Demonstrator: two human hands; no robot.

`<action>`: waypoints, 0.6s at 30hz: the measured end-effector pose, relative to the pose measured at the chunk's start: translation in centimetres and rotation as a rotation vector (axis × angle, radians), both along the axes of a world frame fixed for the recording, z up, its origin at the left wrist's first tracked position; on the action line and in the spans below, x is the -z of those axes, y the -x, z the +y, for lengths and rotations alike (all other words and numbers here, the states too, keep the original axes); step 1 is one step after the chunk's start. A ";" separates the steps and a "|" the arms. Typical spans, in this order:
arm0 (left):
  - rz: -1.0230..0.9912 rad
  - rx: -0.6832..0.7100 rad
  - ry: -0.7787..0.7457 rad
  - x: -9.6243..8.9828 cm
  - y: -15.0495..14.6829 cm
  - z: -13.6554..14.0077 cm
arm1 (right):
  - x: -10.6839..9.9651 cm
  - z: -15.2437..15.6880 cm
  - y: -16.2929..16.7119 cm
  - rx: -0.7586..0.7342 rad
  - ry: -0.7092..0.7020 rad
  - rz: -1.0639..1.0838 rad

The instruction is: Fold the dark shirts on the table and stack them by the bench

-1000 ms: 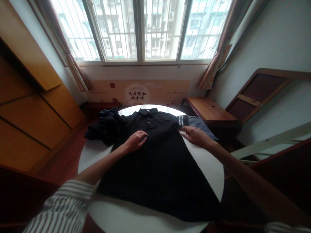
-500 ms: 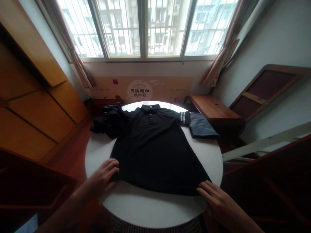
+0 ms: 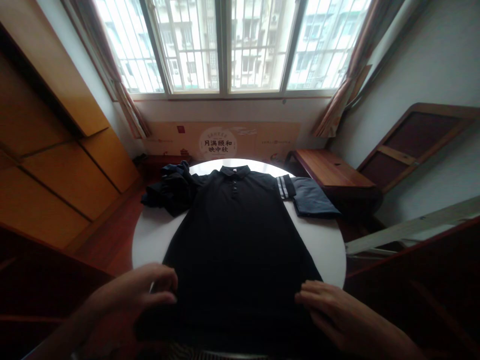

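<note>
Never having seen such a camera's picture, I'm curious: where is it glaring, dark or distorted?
In the head view, daylight washes out much of the window, whose outer uprights lean, probably from wide-angle stretch; in the head view, the black shirt loses most detail lower down and the table shines at its far rim.

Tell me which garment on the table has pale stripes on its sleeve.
The black polo shirt, spread out in the middle: stripes cross its sleeve beside the folded grey-blue garment. That garment and the dark heap show none.
</note>
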State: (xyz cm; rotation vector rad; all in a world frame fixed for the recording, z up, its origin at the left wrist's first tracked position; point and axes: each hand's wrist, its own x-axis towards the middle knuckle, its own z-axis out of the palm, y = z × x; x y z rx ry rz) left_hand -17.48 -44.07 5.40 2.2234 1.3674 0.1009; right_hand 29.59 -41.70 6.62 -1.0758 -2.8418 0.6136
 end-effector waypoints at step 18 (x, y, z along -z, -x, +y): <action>0.410 -0.563 -0.236 -1.0 -1.1 36.7 | 6.7 20.0 19.3 -0.040 -0.299 0.094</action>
